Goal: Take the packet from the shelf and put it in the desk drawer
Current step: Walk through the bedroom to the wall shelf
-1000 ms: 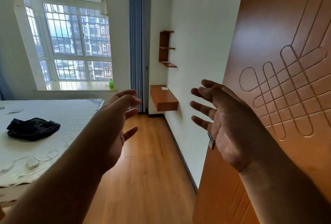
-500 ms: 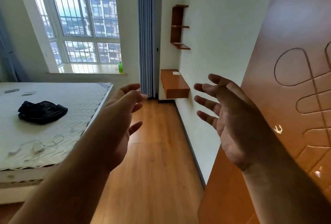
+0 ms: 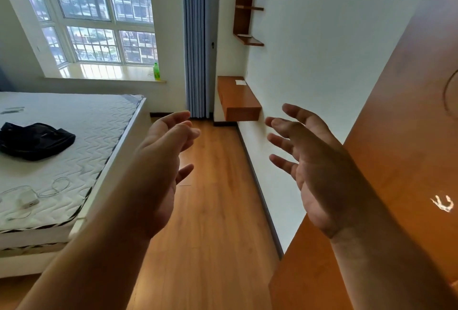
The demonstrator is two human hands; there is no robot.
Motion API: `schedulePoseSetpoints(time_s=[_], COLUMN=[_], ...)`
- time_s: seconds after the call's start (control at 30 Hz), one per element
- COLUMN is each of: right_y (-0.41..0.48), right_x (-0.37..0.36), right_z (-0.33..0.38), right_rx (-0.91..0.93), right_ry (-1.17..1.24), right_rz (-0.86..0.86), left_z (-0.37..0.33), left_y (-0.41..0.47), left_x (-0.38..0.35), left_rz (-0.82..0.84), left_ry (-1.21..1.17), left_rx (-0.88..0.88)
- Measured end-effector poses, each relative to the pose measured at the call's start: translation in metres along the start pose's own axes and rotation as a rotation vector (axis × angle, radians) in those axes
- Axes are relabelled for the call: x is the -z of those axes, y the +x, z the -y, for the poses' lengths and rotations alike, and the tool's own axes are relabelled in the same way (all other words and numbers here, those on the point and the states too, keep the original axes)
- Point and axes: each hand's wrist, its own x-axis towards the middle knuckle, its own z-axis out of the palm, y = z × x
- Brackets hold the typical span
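— What are the hands doing right now?

— Both are hanging in the air over the wooden floor, palms facing each other. The left hand is spread loose, fingers slightly curled, gripping nothing. The right hand is splayed wide too, also carrying nothing.

— And the packet?

— A flat white thing is lying on the lowest board of the wall shelf, far ahead of the hands; that is looking like the packet, though it is too small to be sure. Below the shelf, the floating desk is sticking out from the white wall, with a white slip resting on top.

— Anything else nearby?

— A bed is sitting on the left with a black bag and a white charger on it, and a brown door is standing beside the right hand.
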Motion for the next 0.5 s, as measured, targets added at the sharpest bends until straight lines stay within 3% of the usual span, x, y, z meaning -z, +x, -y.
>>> schedulePoseSetpoints(time_s=[0.5], right_y=[0.138], right_x=[-0.121], right_z=[-0.046], right_rx=[-0.046], right_ry=[-0.092], right_rz=[-0.092], left_z=[0.005], left_y=[0.194], left_x=[0.075], left_rz=[0.062], left_ry=[0.027], left_rx=[0.039])
